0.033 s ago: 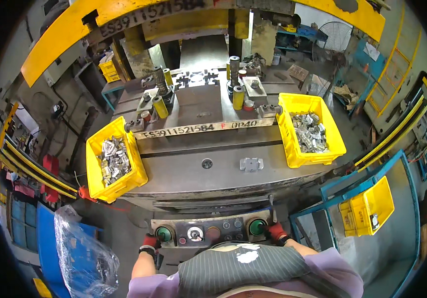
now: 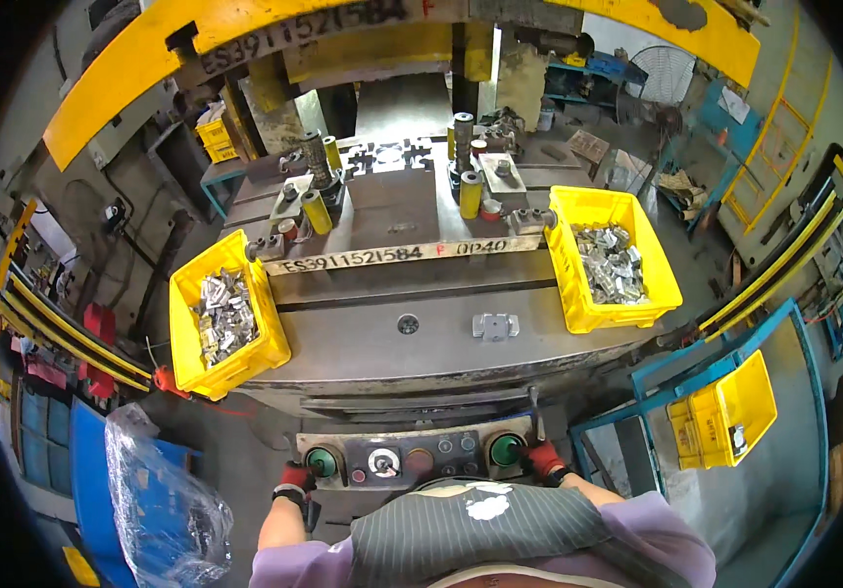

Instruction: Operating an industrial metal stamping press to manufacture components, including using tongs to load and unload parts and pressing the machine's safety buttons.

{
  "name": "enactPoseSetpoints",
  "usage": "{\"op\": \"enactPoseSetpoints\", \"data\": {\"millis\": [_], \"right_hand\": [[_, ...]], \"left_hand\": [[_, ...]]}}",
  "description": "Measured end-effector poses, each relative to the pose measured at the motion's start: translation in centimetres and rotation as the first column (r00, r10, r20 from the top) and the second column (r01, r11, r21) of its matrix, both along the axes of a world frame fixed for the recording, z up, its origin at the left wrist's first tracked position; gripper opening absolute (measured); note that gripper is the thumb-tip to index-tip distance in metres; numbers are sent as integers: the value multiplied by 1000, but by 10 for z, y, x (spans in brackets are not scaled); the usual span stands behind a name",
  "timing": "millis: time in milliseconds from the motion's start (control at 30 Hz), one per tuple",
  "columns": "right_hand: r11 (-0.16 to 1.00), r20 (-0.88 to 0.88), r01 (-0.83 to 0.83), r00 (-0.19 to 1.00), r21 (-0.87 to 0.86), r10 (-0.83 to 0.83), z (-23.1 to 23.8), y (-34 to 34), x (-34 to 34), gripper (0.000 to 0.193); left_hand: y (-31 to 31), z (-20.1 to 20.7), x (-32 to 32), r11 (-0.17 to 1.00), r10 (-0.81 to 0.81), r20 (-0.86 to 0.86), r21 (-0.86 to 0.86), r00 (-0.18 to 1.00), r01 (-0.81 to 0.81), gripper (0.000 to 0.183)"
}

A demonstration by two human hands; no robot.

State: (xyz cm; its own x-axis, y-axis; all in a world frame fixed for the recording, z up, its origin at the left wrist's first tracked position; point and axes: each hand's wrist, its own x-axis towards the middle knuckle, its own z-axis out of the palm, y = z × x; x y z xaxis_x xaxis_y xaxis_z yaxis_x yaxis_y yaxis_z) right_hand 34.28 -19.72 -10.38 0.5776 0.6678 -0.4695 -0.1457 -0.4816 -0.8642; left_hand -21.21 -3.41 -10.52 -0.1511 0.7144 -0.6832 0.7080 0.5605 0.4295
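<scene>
My left hand [image 2: 296, 477], in a red glove, is at the left end of the control panel [image 2: 457, 477], right beside a green push button [image 2: 322, 462]. At the opposite end, my right hand [image 2: 543, 459], also red-gloved, rests against the panel's side by a second green button [image 2: 506, 450]. The fingers of both hands are small and mostly hidden, so their grip is unclear. Beyond the panel is the press bed [image 2: 343, 343], with a small metal part [image 2: 495, 326] lying on it. Further back stands the die [image 2: 392, 201] with its upright guide posts.
A yellow bin [image 2: 277, 345] of small metal parts sits at the bed's left edge, another yellow bin [image 2: 671, 294] of parts at its right. A yellow crate [image 2: 701, 431] is on a blue-framed table at right. Plastic wrap [image 2: 162, 500] drapes over something blue at left.
</scene>
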Motion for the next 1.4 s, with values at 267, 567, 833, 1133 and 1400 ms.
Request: {"op": "enactPoseSetpoints", "data": {"millis": [267,567,833,1133,1400], "right_hand": [[999,-291,-4,957,-54,-12,-4,-9,16,52],[996,-153,-7,988,-93,-7,-21,-14,18,23],[990,-6,-124,992,-65,124,84,-35,18,38],[784,653,-571,694,241,304,212,147,9,63],[790,783,-546,605,278,142,315,399,-5,47]], "left_hand": [[17,52,61,969,248,130,-54,960,-243,49],[24,31,59,961,276,148,-65,950,-269,30],[-39,10,32,671,604,574,8,553,-741,25],[-25,100,96,666,173,417,617,892,-418,52],[2,115,167,765,-184,570,594,801,-247,56]]}}
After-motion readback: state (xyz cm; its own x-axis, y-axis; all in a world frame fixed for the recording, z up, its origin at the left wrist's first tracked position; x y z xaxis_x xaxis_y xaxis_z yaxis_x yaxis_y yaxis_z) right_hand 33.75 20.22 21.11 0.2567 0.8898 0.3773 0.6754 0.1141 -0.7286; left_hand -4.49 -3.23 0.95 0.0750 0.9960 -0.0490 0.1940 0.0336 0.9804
